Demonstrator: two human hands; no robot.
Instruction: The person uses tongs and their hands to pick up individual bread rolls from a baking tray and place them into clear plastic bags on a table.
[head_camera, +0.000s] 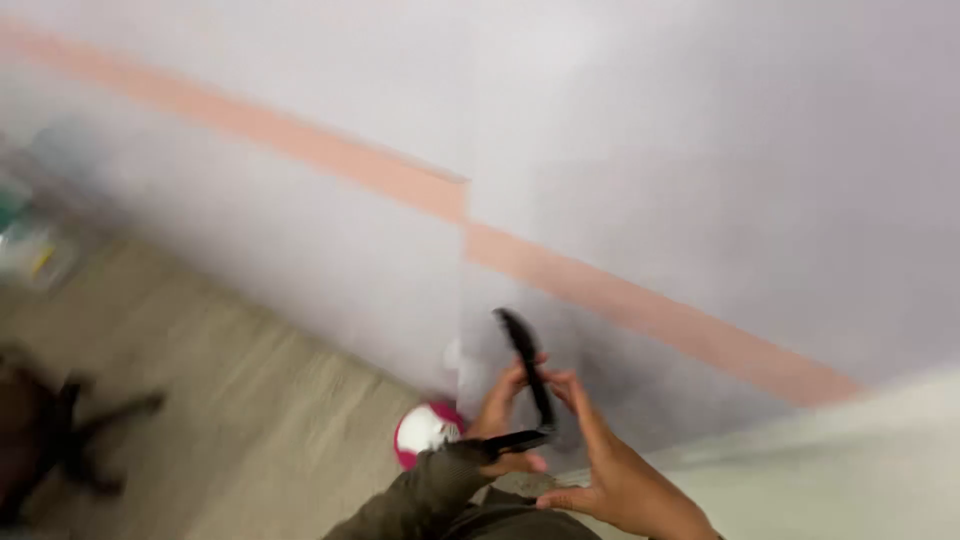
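Head view, blurred by motion, shows both hands raised together in front of a pale wall (700, 150) crossed by a pink stripe (620, 300). Left hand (505, 415), in a dark olive sleeve (420, 495), curls its fingers around the lower part of a thin black strap-like object (528, 372) that rises toward the wall. Right hand (610, 465) is half open, fingertips touching that object. Left of the hands, a pink and white round thing (425, 433) lies at the wall's foot on the beige floor (250, 420).
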